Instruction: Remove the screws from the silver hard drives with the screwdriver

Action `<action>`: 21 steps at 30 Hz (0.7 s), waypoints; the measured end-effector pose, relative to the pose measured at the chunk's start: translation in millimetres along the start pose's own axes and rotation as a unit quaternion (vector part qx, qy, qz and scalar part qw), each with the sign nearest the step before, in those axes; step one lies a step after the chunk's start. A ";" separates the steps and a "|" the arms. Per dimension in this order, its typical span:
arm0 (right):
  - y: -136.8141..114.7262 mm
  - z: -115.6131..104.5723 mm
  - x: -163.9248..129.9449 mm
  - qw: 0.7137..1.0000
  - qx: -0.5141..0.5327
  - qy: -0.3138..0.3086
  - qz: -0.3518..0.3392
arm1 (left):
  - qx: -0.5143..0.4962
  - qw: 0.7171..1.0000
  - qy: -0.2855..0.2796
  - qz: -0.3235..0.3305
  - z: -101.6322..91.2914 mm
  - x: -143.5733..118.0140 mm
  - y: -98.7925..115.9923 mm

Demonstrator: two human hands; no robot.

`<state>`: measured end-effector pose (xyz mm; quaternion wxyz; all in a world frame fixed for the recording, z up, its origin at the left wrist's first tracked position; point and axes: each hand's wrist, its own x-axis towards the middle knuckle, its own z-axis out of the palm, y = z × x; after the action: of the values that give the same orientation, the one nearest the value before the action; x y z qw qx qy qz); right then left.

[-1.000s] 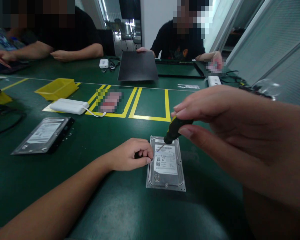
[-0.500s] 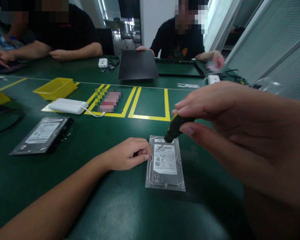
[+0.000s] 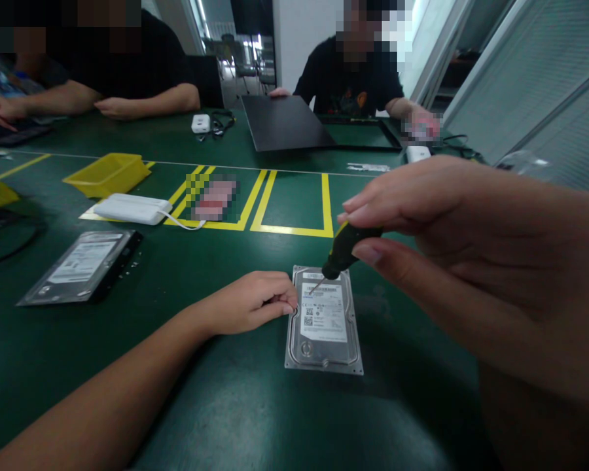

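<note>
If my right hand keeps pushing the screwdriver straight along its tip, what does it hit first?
Most likely the hard drive. The right hand angles the screwdriver down and leftward, its tip at the drive's far end, near the label's top edge. Whether the tip already touches is unclear. The left hand rests beside the drive's left edge.

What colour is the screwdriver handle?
Black with a yellow strip, on the screwdriver held by the right hand; head view.
</note>
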<state>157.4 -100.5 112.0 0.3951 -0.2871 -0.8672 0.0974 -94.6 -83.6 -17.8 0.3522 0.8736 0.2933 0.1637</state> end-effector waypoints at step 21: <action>4.8 -0.8 -4.1 1.000 -0.023 0.001 0.008 | 0.004 1.000 0.008 -0.012 2.3 2.4 2.5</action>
<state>162.1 -99.0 108.0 0.3887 -0.3033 -0.8663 0.0801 -90.6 -84.7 -17.5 0.3481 0.8702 0.3070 0.1656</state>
